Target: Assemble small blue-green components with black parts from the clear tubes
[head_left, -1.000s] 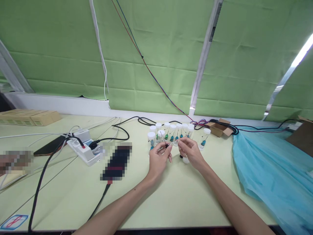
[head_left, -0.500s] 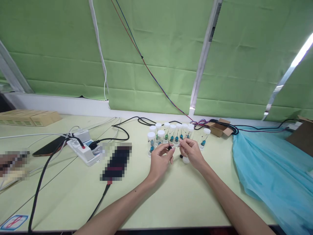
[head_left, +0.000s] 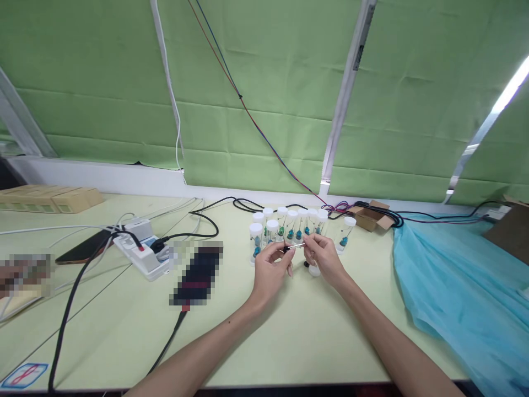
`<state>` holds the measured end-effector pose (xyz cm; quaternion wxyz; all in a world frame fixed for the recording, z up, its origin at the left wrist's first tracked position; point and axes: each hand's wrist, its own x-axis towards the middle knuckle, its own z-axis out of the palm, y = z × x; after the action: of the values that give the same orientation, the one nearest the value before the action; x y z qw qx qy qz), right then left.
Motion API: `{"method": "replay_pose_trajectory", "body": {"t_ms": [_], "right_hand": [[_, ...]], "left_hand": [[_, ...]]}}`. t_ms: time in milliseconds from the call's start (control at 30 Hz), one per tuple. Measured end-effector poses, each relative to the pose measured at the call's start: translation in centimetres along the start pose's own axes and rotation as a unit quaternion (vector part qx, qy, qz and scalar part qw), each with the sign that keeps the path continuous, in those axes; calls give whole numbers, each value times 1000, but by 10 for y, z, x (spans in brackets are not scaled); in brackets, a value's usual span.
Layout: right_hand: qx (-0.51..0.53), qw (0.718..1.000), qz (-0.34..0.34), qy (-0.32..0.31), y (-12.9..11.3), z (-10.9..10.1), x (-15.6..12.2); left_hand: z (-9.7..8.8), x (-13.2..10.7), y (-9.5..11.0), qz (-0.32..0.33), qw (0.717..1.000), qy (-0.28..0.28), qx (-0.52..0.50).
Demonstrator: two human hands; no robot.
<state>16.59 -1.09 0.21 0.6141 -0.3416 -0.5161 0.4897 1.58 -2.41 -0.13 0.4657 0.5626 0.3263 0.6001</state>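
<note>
My left hand (head_left: 270, 273) pinches a small black piece (head_left: 286, 250) between thumb and fingertips. Opposite it, my right hand (head_left: 324, 256) is closed on a thin pale rod (head_left: 296, 245), whose left end reaches the black piece; whether it goes inside is too small to tell. Just behind both hands stand several clear vials with white caps (head_left: 256, 227), holding blue or green contents and thin stems. One more vial (head_left: 345, 237) stands apart to the right. Under my right hand lie a white cap (head_left: 314, 271) and a small black part (head_left: 306, 264).
A power strip (head_left: 142, 253) with plugs and a blurred dark device (head_left: 198, 275) on a cable lie to the left. Blue sheeting (head_left: 446, 286) covers the right side. An open cardboard box (head_left: 372, 216) and black cables stand along the back edge.
The thin rod between my fingers has tilted slightly and shows more clearly. Both hands have hardly moved, and the vials stand as before.
</note>
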Motion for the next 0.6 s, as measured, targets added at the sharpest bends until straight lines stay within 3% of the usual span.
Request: {"method": "replay_pose_trajectory", "body": {"t_ms": [267, 600], "right_hand": [[-37, 998, -45, 0, -2, 1, -1], [-58, 998, -29, 12, 0, 0, 0]], "left_hand": [[-1, 0, 4, -29, 999, 14, -17], [0, 1, 3, -22, 1000, 15, -15]]}}
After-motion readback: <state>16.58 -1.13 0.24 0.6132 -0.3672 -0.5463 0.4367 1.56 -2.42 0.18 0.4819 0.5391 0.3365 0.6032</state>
